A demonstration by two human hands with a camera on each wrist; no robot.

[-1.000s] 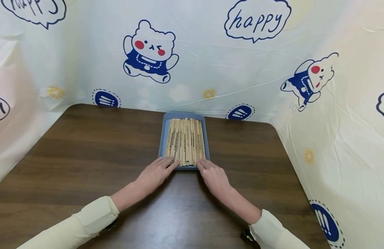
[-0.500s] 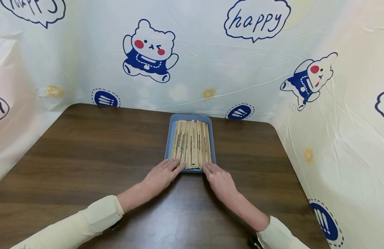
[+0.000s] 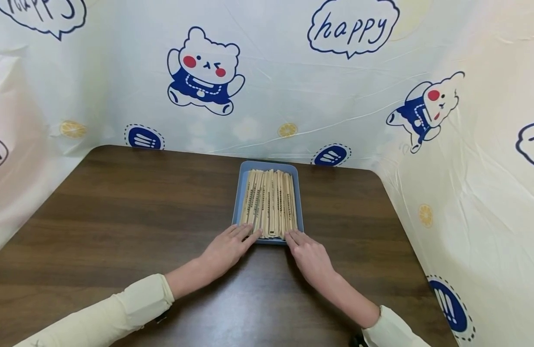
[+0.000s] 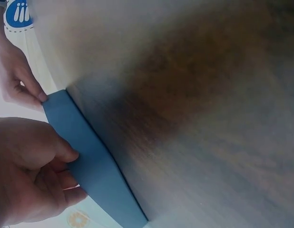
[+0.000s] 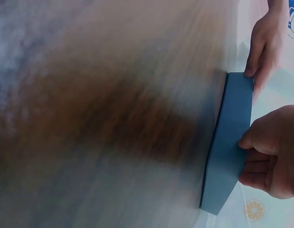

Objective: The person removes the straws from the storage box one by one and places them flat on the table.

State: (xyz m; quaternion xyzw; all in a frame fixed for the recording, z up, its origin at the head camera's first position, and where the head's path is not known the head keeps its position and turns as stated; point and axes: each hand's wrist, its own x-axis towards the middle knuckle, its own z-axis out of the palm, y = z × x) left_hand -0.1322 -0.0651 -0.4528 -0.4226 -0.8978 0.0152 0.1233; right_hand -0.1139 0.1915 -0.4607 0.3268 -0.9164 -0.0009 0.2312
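As thumbs press from outside and fingers curl over the rim, it's a 2-handed hold: the left hand (image 3: 225, 248) and the right hand (image 3: 312, 258) each pinch the near end wall of a shallow, blue, rectangular, plastic-looking tray (image 3: 267, 166). Nothing released, nothing clenched on air! And where's the tray? Just right of centre in the head view, its far end close to the upper edge of the tabletop, its underside apparently down on the wood.

Inside, pale, slim, straight sticks (image 3: 270, 202) with dark printed lettering lie side by side, running lengthwise, tips a little uneven; too tightly packed to count. So the filling looks done, I'd say, and the tray seems well set near the back. What's left? Very little, by my reading: perhaps a small adjustment, then 2 hands coming off, and that letting go is not yet done.

Outward now: cream sleeves (image 3: 97, 313) at lower left and lower right, dark brown wood-grain table (image 3: 141, 202) all around, white bear-printed cloth (image 3: 267, 86) across the top of the frame.
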